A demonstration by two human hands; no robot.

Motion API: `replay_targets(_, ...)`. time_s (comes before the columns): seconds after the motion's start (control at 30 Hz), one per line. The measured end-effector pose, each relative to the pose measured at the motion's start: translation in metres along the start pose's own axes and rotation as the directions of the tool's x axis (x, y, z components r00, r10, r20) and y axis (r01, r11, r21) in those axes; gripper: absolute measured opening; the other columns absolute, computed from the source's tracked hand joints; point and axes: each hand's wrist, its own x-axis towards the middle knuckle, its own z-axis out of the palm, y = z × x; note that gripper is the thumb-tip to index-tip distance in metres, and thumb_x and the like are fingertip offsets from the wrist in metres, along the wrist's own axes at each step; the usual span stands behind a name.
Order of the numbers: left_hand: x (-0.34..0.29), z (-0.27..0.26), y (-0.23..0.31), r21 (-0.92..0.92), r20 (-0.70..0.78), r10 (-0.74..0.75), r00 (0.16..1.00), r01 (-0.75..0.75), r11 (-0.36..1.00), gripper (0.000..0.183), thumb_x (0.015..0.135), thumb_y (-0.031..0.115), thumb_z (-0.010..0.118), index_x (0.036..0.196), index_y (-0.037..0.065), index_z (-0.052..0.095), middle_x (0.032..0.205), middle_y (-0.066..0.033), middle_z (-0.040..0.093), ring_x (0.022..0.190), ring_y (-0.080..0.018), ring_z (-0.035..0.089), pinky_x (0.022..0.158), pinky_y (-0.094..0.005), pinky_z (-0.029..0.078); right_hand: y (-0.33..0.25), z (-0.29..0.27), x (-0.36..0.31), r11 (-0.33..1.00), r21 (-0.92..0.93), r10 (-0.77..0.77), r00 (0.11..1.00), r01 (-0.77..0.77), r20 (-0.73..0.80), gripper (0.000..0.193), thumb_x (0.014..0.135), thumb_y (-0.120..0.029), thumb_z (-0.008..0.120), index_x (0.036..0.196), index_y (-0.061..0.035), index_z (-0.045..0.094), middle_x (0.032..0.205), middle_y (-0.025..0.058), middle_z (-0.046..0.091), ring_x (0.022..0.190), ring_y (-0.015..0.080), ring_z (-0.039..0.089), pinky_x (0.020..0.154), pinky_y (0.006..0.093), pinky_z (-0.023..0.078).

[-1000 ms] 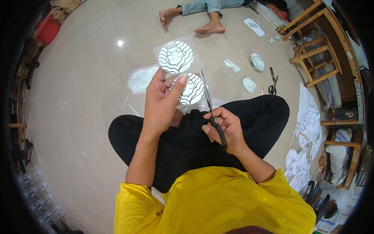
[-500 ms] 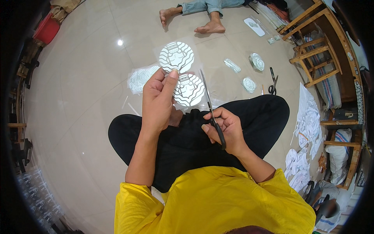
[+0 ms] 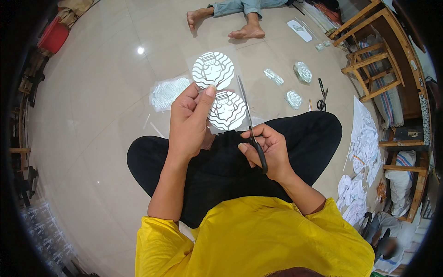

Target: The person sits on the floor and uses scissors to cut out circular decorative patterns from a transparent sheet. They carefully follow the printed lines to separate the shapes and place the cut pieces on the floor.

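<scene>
The left hand [image 3: 187, 124] pinches a clear plastic sheet printed with 2 round white wavy-line designs [image 3: 220, 92], its grip closed on the sheet's left edge, thumb tip between the 2 rounds. The sheet stands raised over the person's lap, the upper round at 12 o'clock from the lower one. It looks very light, thin and floppy, probably slick as well, so it likely sags wherever it is unsupported; a pinch close to the cutting line, on the clear margin and not on the print, seems the safest hold.

The right hand [image 3: 267, 152] is clenched round the handles of a pair of black-handled scissors with long steel blades [image 3: 249, 124], which point toward 12 o'clock along the sheet's right edge. Whether the blades touch or bite the film cannot be told, since the clear edge nearly vanishes against the glossy beige tile floor [image 3: 92, 115].

At 9 o'clock from the sheet another patterned clear sheet [image 3: 167, 93] lies on the floor. At 2 o'clock lie smaller silvery cutouts [image 3: 303, 72] and a second pair of dark scissors [image 3: 322, 97]. Another person's bare feet [image 3: 247, 31] show at 12 o'clock, the rest of the body cut off.
</scene>
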Motion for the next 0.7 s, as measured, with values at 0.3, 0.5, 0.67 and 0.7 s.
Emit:
replay_targets(0.3, -0.003, 0.006, -0.006, 0.087, -0.061, -0.019, 0.998, 0.024, 0.996, 0.027, 0.109, 0.023, 0.059, 0.119, -0.001, 0.065, 0.088, -0.0031, 0.074, 0.049, 0.0005, 0.051, 0.037, -0.0196, 0.03, -0.007, 0.001, 0.01, 0.998, 0.049, -0.025, 0.999, 0.026, -0.03, 0.026, 0.092, -0.007, 0.081, 0.108, -0.003, 0.061, 0.074, 0.0013, 0.07, 0.057, 0.0029, 0.058, 0.052, 0.019, 0.041)
replay_targets(0.5, -0.003, 0.003, -0.004, 0.094, -0.028, -0.052, 0.998, 0.054, 0.994, 0.027, 0.109, 0.02, 0.059, 0.124, -0.002, 0.064, 0.095, -0.0051, 0.075, 0.061, -0.0033, 0.055, 0.052, -0.0215, 0.038, -0.005, 0.0, 0.011, 0.999, 0.031, -0.019, 0.999, 0.02, -0.034, 0.027, 0.092, -0.007, 0.082, 0.109, -0.0028, 0.062, 0.076, 0.0018, 0.071, 0.057, 0.0029, 0.058, 0.053, 0.0183, 0.041)
replay_targets(0.67, -0.007, 0.007, -0.002, 0.122, -0.032, -0.064, 0.997, 0.067, 0.99, 0.028, 0.109, 0.023, 0.059, 0.123, -0.001, 0.065, 0.087, -0.0021, 0.075, 0.046, 0.0007, 0.046, 0.037, -0.0196, 0.028, -0.006, -0.001, 0.015, 0.996, 0.059, -0.059, 0.997, 0.061, -0.043, 0.027, 0.091, -0.005, 0.081, 0.11, -0.0022, 0.062, 0.076, 0.0022, 0.071, 0.057, 0.003, 0.058, 0.053, 0.0187, 0.041)
replay_targets(0.7, -0.008, 0.009, -0.002, 0.117, -0.039, -0.064, 0.997, 0.068, 0.991, 0.028, 0.109, 0.023, 0.059, 0.124, -0.001, 0.065, 0.087, -0.0018, 0.075, 0.046, 0.001, 0.046, 0.037, -0.0195, 0.028, -0.006, -0.002, 0.016, 0.996, 0.059, -0.059, 0.997, 0.062, -0.044, 0.026, 0.091, -0.005, 0.08, 0.11, -0.0021, 0.062, 0.076, 0.0024, 0.071, 0.057, 0.0031, 0.059, 0.053, 0.0188, 0.041)
